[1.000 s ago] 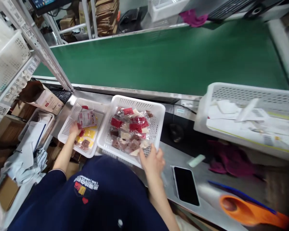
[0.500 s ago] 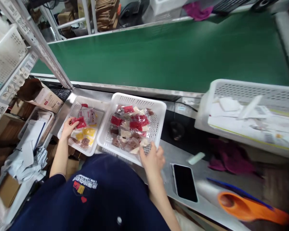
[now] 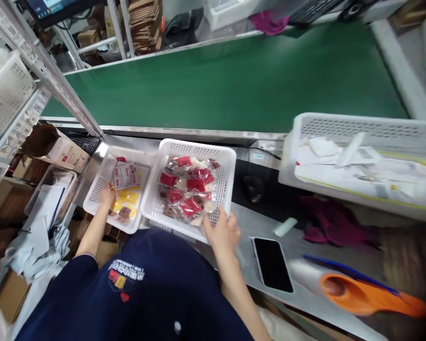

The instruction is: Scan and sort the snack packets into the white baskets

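My left hand (image 3: 107,196) reaches down into the smaller white plastic basket (image 3: 91,198) at the left. Its fingers are partly hidden beside yellow packets (image 3: 128,196), a brown packet (image 3: 124,214) and a printed sachet (image 3: 125,176); I cannot make out anything in them. Just right of it stands a larger white basket (image 3: 229,177), holding a layer of clear-wrapped brown and cream packets with several red packets (image 3: 190,207) on top. My right hand (image 3: 223,230) grips this basket's front right corner, thumb on the inner side and fingers outside.
A green conveyor belt (image 3: 216,87) runs behind the baskets. To the right lie a phone (image 3: 272,264), a pale green stick-like object (image 3: 285,227), a purple cloth (image 3: 332,222) and an orange-handled tool (image 3: 362,293). A long white bin (image 3: 287,163) with papers stands at the right.
The red packet in my left hand is gone from it, and that hand is lower in the left basket. More red packets lie at the front of the larger basket. My right hand stays at the corner.
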Available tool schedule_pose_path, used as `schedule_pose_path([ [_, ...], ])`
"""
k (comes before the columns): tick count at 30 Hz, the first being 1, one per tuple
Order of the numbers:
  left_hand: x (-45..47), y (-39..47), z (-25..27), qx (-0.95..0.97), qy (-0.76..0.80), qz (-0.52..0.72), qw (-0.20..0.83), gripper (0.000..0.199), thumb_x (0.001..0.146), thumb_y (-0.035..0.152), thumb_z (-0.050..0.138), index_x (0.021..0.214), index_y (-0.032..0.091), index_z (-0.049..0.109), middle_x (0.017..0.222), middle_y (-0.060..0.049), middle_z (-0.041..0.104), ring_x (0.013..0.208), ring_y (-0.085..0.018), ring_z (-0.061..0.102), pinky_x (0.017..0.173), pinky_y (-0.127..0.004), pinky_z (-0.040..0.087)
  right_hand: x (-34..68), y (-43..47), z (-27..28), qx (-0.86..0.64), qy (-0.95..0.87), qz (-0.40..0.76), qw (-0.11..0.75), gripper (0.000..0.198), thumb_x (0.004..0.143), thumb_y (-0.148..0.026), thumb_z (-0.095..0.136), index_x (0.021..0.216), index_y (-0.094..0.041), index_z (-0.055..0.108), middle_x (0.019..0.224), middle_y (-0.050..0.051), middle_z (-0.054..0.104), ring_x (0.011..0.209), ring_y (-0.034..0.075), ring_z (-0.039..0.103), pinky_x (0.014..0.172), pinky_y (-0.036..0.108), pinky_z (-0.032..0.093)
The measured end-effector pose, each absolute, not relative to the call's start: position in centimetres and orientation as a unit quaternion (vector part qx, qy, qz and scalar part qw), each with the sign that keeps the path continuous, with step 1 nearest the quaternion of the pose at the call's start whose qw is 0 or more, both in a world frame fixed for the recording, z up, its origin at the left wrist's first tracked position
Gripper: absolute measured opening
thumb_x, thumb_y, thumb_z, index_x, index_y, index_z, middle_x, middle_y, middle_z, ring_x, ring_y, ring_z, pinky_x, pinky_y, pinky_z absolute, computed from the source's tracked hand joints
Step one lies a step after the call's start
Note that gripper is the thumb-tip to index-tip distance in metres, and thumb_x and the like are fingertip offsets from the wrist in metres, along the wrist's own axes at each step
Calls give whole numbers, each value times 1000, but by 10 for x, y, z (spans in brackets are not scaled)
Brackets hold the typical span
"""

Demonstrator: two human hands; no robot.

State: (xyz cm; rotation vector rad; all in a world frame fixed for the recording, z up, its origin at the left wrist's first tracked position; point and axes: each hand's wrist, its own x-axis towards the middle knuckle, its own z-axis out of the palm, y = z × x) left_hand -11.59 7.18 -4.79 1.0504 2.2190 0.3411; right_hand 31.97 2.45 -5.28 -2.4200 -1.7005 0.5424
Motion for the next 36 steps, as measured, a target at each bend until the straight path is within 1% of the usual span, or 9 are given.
schedule_pose_path([
  [6, -102, 67, -62, 477, 789, 110, 371, 36, 87, 6, 75, 121, 18, 72, 122, -13, 75, 125, -32, 66, 108, -38, 48, 321, 23, -52, -800, -571, 176, 62, 74, 97, -50, 52, 157, -7, 53, 158, 33, 48, 137, 49, 56, 114, 69, 46],
  [14, -97, 67, -71, 456, 779, 118, 414, 18, 90, 8, 68, 106, 14, 73, 99, -14, 75, 113, -34, 72, 100, -42, 54, 323, 24, -52, -801, -570, 174, 62, 76, 96, -50, 53, 156, -4, 55, 157, 35, 50, 137, 50, 58, 113, 69, 48],
  [19, -116, 62, -35, 432, 711, 219, 509, 50, 101, 27, 66, 149, 15, 60, 126, -17, 76, 108, -30, 77, 87, -39, 64, 323, 24, -53, -801, -570, 172, 64, 75, 97, -48, 54, 157, -4, 55, 158, 35, 49, 138, 50, 57, 114, 69, 46],
  [22, -112, 62, -22, 450, 574, 315, 608, 77, 103, 38, 67, 172, 27, 37, 162, -17, 59, 137, -32, 69, 105, -43, 63, 324, 23, -52, -800, -571, 178, 52, 77, 97, -50, 53, 158, -4, 53, 159, 35, 46, 138, 51, 57, 113, 71, 46],
  [25, -107, 68, -30, 514, 558, 290, 584, 92, 97, 37, 75, 176, 26, 29, 180, -17, 35, 163, -35, 43, 127, -51, 47, 326, 23, -53, -802, -567, 181, 46, 76, 95, -50, 55, 158, -6, 54, 158, 35, 48, 136, 50, 58, 112, 71, 47],
  [27, -103, 68, -44, 571, 628, 144, 509, 100, 85, 30, 87, 172, 22, 37, 179, -19, 37, 167, -38, 34, 132, -51, 40, 325, 24, -52, -801, -569, 179, 48, 75, 95, -48, 56, 157, -7, 54, 157, 34, 49, 137, 49, 58, 112, 71, 47],
  [30, -94, 56, -67, 597, 667, -80, 439, 97, 68, 18, 95, 157, 18, 55, 154, -22, 64, 149, -44, 56, 118, -50, 51, 323, 25, -51, -803, -565, 182, 54, 74, 96, -47, 56, 158, -7, 54, 159, 33, 48, 138, 48, 58, 114, 69, 47],
  [33, -87, 39, -82, 591, 660, -136, 443, 71, 73, 19, 92, 139, 18, 66, 117, -15, 79, 112, -39, 76, 93, -44, 59, 319, 26, -48, -810, -555, 185, 52, 73, 98, -48, 56, 158, -7, 54, 160, 33, 48, 141, 48, 56, 117, 68, 46],
  [36, -81, 29, -87, 608, 652, -135, 432, 49, 79, 19, 87, 125, 18, 71, 118, -16, 76, 116, -38, 72, 96, -42, 56, 317, 27, -45, -814, -549, 184, 42, 72, 99, -46, 57, 159, -6, 54, 161, 33, 47, 142, 48, 56, 119, 67, 45],
])
